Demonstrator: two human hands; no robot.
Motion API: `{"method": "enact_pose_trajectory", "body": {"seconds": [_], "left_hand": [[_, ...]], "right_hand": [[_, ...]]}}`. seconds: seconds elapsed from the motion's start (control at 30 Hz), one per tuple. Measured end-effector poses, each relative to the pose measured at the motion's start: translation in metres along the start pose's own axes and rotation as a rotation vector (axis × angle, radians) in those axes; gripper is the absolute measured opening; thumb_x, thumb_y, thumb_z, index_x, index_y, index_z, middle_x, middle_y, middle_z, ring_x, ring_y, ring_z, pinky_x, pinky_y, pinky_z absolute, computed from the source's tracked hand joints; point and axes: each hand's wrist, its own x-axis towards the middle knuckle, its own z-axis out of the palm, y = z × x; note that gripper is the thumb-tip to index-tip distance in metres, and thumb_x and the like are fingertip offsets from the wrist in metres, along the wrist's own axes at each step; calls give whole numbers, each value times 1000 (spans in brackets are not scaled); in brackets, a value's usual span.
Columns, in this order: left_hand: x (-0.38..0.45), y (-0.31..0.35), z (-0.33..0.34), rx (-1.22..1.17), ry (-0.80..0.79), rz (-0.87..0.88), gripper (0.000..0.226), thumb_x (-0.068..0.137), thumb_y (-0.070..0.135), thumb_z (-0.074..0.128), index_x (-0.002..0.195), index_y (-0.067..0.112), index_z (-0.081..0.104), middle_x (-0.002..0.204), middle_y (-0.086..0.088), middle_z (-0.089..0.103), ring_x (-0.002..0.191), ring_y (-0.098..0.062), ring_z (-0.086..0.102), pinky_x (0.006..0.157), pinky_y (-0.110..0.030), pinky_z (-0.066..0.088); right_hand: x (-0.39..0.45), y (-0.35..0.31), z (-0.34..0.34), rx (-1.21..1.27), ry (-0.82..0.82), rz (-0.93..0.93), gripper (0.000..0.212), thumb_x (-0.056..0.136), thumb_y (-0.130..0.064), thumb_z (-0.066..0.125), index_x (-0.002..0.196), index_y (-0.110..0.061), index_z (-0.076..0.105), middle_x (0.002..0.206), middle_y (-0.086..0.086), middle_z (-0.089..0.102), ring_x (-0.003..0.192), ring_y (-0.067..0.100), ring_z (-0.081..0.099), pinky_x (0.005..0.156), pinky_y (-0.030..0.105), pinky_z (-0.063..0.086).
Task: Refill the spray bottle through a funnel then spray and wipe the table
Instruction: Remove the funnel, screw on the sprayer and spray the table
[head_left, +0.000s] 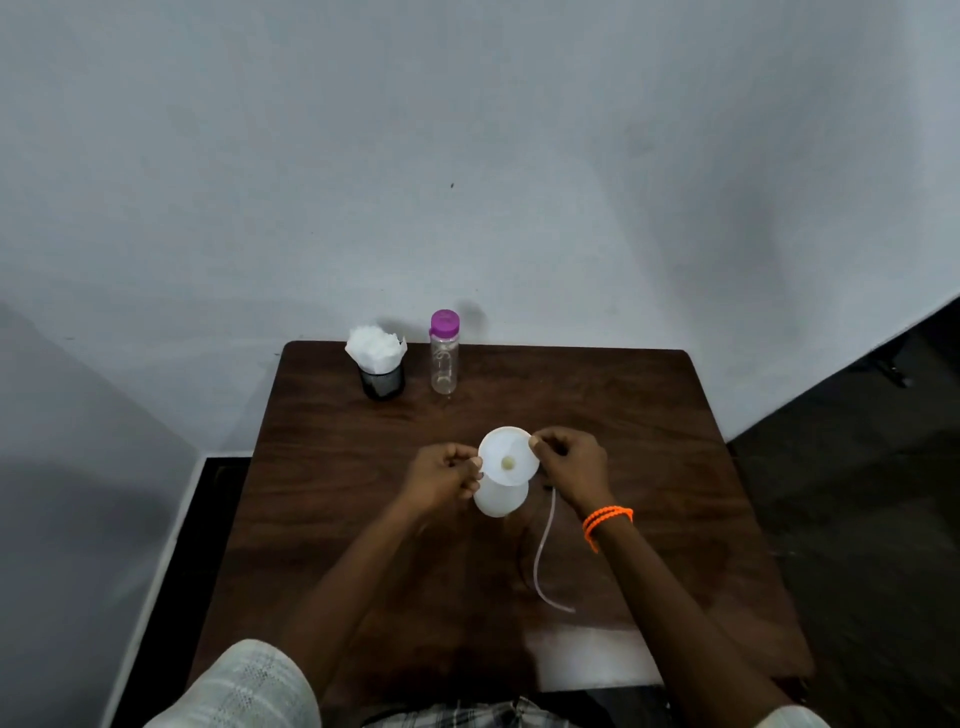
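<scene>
I have the white funnel (508, 456) seated in the mouth of the white spray bottle (500, 500), just below the centre of the frame, on the brown table (649, 441). My left hand (447, 475) pinches the funnel's rim on its left edge and my right hand (571, 462) pinches it on the right, both sets of fingers closed on that thin lip and not on the bottle itself. That is my first worry: the bottle looks light and probably empty, and with nothing gripping its body a sideways tug on the rim could tip it or lift the funnel out. The clear dip tube (540, 556) trails down from beside my right hand toward the lower middle of the frame; the sprayer head it belongs to is hidden, and my right wrist could drag the tube off the table. The water bottle (444, 353) with the purple cap stands capped at the upper middle of the table, so one hand must let go to fetch it, leaving the funnel unsteady. Left of it, the dark holder of tissues (382, 361) stands close enough to be knocked by that reach.
</scene>
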Motion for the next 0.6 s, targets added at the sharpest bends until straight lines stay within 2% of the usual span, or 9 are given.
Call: {"method": "enact_pose_trajectory", "body": {"seconds": [0.13, 0.23, 0.4, 0.5, 0.6], "left_hand": [[-3, 10, 1, -37, 11, 3, 7, 98, 6, 63, 101, 4, 68, 75, -12, 70, 55, -12, 63, 53, -22, 54], [-2, 7, -1, -10, 19, -41, 9, 98, 7, 64, 104, 2, 68, 77, -14, 72, 57, -15, 64, 53, -24, 55], [-2, 10, -4, -68, 11, -75, 11, 96, 10, 67, 103, 2, 66, 81, -16, 75, 59, -17, 67, 52, -26, 55], [-2, 12, -6, -50, -6, -89, 8, 96, 10, 66, 101, 4, 66, 84, -17, 76, 59, -16, 67, 52, -25, 55], [-2, 14, -6, -49, -8, -119, 5, 97, 10, 65, 98, 5, 66, 87, -18, 76, 58, -16, 67, 50, -24, 54]], "right_hand": [[-3, 0, 2, 46, 62, -12, 6, 88, -20, 73, 89, -21, 79, 80, -9, 76, 69, 17, 73, 65, 40, 62], [-7, 0, 6, 38, 48, 15, 7, 89, -15, 73, 90, -18, 79, 80, -5, 75, 70, 18, 72, 57, 29, 60], [-11, 0, 8, 75, 98, 10, 9, 91, -12, 71, 90, -13, 79, 80, -1, 75, 60, 6, 68, 46, 14, 49], [-12, -1, 8, 58, 80, 23, 9, 90, -10, 71, 88, -15, 79, 77, -4, 74, 58, -3, 66, 52, 15, 51], [-14, -2, 6, 94, 97, 44, 9, 90, -10, 71, 89, -15, 79, 76, -5, 73, 58, 4, 68, 52, 22, 55]]}}
